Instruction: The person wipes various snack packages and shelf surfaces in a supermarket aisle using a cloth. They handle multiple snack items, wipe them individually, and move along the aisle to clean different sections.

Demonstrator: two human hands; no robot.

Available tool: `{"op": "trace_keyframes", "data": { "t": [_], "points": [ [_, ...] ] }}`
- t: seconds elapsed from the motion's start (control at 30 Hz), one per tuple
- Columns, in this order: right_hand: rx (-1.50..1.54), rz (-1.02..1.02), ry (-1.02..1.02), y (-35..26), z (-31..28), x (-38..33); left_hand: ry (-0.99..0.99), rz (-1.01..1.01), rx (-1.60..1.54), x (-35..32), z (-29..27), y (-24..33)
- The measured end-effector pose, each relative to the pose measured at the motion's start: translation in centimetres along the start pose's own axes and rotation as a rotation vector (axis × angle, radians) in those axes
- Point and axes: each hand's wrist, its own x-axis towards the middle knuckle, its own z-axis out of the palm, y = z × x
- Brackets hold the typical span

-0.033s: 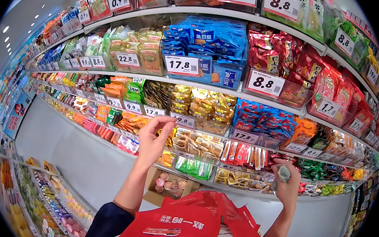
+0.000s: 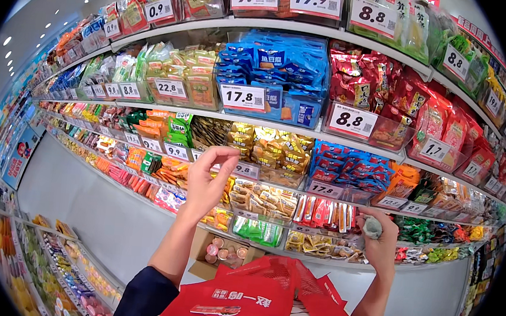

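My left hand (image 2: 207,178) is raised in front of the shelf, beside the price tag under the gold snack packets (image 2: 277,148). Its fingers are curled toward the thumb, and I see nothing between them. Over on the right, my right hand (image 2: 384,242) is closed around a crumpled grey-green cloth (image 2: 372,228). That hand hovers before the lower shelves, near red upright packets (image 2: 324,214) and under the blue-and-red packets (image 2: 347,163).
Tiered shelves of bagged snacks in clear bins curve across the view, with blue packets (image 2: 272,58) above. An open cardboard box (image 2: 201,268) holding round pink-lidded tubs stands on the floor. A red apron (image 2: 236,299) covers my front. More snack bins (image 2: 37,260) line the lower left.
My left hand has risen slightly, its fingers curling closer to the thumb. My right hand, still around the cloth, has shifted a little left. The shelves stay as they were.
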Motion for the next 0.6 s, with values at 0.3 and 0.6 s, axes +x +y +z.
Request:
{"op": "trace_keyframes", "data": {
  "t": [0.3,0.6],
  "points": [
    [-0.38,-0.47,0.05,-8.6,5.0,12.7,-0.063,0.674,0.421,13.1,2.5,3.2],
    [-0.91,-0.661,-0.086,-13.5,7.1,23.3,-0.348,0.626,0.702,18.6,2.9,4.3]
  ]
}}
